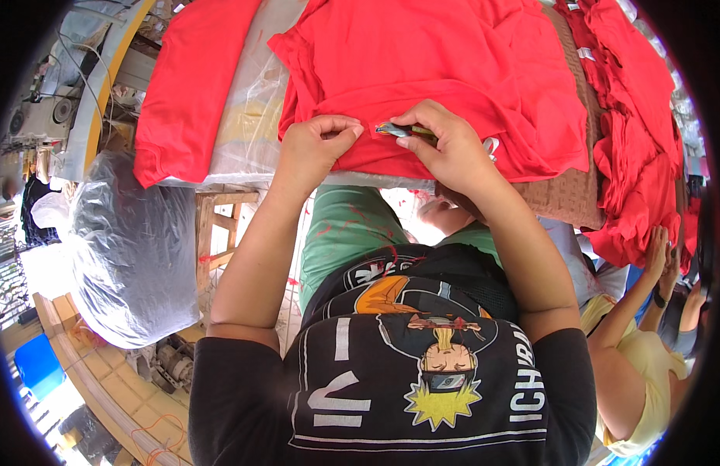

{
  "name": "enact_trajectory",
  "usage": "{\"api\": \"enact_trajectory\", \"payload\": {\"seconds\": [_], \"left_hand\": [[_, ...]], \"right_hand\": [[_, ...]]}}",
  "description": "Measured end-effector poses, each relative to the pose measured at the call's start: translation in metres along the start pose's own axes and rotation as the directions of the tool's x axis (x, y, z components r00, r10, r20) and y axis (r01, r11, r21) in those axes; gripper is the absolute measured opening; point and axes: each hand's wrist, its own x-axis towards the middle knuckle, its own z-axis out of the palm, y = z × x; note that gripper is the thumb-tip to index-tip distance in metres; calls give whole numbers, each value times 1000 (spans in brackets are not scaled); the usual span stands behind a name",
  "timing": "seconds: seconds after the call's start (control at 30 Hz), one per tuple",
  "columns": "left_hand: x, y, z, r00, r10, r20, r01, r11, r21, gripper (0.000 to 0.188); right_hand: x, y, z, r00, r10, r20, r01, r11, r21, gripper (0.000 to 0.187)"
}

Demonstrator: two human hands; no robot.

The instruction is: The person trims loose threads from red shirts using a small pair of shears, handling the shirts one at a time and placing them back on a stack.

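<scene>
A red garment (453, 62) lies bunched on the table in front of me, its near part rumpled under my hands. My right hand (451, 149) grips a small pair of thread snips (399, 130), whose shiny tips point left toward my other hand. My left hand (322, 147) is closed in a pinch over the garment's near left part. Whatever sits between its thumb and fingertip is too small to make out. A short gap separates the fingertips from the snips. Just beside my right wrist, a white tag (492, 147) shows on the red cloth.
Folded red cloth (193, 85) lies at the left on the plastic-covered tabletop (251, 116). More red garments (635, 116) hang over the right side, beside a brown textured surface (562, 198). A plastic-wrapped bundle (131, 248) stands left. Another person (639, 349) works at the right.
</scene>
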Motion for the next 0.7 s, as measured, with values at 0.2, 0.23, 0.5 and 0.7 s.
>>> {"api": "enact_trajectory", "payload": {"seconds": [0.2, 0.23, 0.5, 0.7], "left_hand": [[0, -1, -1, 999, 10, 31, -9, 999, -33, 24], [0, 1, -1, 999, -3, 35, 5, 999, -44, 24], [0, 2, -3, 997, -40, 61, 47, 992, -114, 25], [1, -1, -4, 996, -32, 81, 43, 989, -141, 25]], "right_hand": [[2, -20, 5, 994, 25, 103, -6, 984, -181, 24], [2, -20, 5, 995, 8, 102, 12, 980, -199, 24], [2, -18, 7, 995, -62, 76, 85, 935, -345, 16], [3, -13, 9, 998, -63, -4, 59, 955, -290, 17]]}}
